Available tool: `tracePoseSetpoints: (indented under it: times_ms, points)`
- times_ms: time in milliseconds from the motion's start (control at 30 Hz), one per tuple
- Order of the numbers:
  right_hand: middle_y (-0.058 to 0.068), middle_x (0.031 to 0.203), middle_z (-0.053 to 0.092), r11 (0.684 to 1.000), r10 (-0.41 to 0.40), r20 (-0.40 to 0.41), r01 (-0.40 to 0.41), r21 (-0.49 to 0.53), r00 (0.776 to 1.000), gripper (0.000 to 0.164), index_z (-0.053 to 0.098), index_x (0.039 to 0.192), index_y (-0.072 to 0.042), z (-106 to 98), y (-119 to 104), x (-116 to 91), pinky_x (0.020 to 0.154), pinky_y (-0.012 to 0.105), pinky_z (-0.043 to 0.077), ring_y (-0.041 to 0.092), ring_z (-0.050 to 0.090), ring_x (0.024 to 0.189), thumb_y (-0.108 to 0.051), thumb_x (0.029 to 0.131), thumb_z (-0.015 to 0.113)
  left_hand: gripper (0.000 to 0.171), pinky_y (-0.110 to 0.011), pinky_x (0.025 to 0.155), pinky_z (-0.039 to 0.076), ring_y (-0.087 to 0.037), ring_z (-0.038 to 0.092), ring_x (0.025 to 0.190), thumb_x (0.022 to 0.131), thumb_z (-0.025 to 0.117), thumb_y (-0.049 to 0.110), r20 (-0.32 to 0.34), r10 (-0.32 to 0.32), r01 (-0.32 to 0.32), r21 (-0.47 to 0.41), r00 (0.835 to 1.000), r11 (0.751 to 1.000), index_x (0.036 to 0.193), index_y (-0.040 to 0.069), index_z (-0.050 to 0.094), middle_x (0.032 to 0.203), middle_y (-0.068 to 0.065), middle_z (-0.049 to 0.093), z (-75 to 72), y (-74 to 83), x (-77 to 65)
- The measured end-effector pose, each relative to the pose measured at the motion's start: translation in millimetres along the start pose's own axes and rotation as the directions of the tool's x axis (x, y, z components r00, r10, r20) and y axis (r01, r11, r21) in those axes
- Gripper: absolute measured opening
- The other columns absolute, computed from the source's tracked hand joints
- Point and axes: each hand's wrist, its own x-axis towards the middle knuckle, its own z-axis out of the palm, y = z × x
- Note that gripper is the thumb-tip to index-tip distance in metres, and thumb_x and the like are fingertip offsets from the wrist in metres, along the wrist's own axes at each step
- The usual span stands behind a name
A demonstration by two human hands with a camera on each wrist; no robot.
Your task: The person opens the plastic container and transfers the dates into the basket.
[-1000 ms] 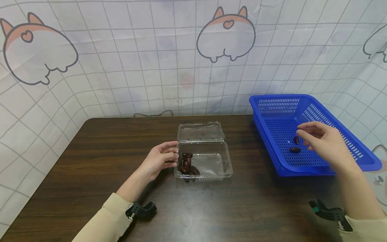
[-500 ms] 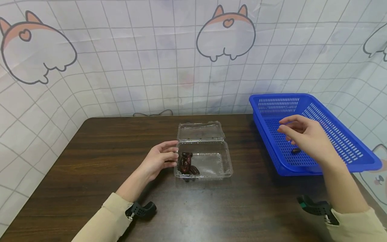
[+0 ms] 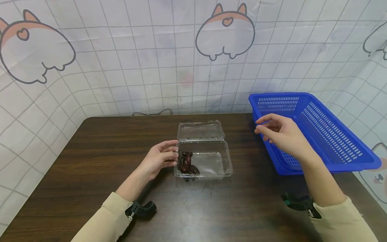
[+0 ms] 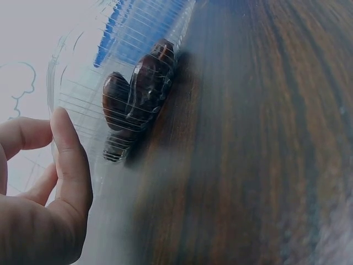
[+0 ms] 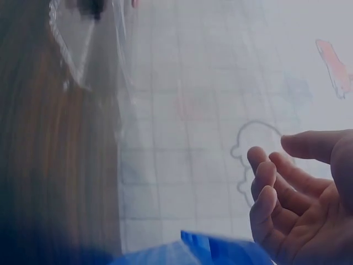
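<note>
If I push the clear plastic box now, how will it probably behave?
The clear plastic box is probably light and bendy, as its walls look thin. It may slide rather than roll, having a broad, flat shape. If lifted, it could tip left, where the dark fruits gather.

Sleeves: beige, both arms | wrist mounts: black, curved, perforated (right one has a green patch)

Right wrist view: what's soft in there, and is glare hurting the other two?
Right wrist: hazy; container and table blurred, fingers clearer. Head: pale glare on the table's near part, dates away from it. Left wrist: left side washed out, sheen at bottom right, dates readable through the container's ribbed wall.
</note>
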Motion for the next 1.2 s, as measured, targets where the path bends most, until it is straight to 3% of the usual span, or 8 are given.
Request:
tracePoseSetpoints:
  times_ms: [800,1200]
  points:
    - [0.004,0.095,0.074,0.995,-0.069,0.125,0.058,0.085,0.990,0.019,0.068,0.115,-0.008,56,-12,16,0.070,0.035,0.058,0.023,0.065,0.074,-0.022,0.102,0.068,0.054,-0.029,0.072,0.060,-0.018,0.065,0.083,0.097,0.063,-0.004,0.002,0.004,-0.004,0.005,1.000,1.000,0.149,0.002,0.049,0.131,-0.023,0.055,-2.5,-0.4,0.6]
    - [0.010,0.095,0.074,0.997,-0.037,0.190,0.022,0.078,0.981,0.016,0.069,0.113,-0.011,80,-14,20,0.064,0.039,0.055,0.029,0.068,0.080,-0.020,0.101,0.068,0.054,-0.029,0.072,0.060,-0.018,0.065,0.083,0.097,0.063,-0.005,0.002,0.004,-0.004,0.006,1.000,1.000,0.149,0.002,0.049,0.131,-0.023,0.056,-1.1,0.4,0.3]
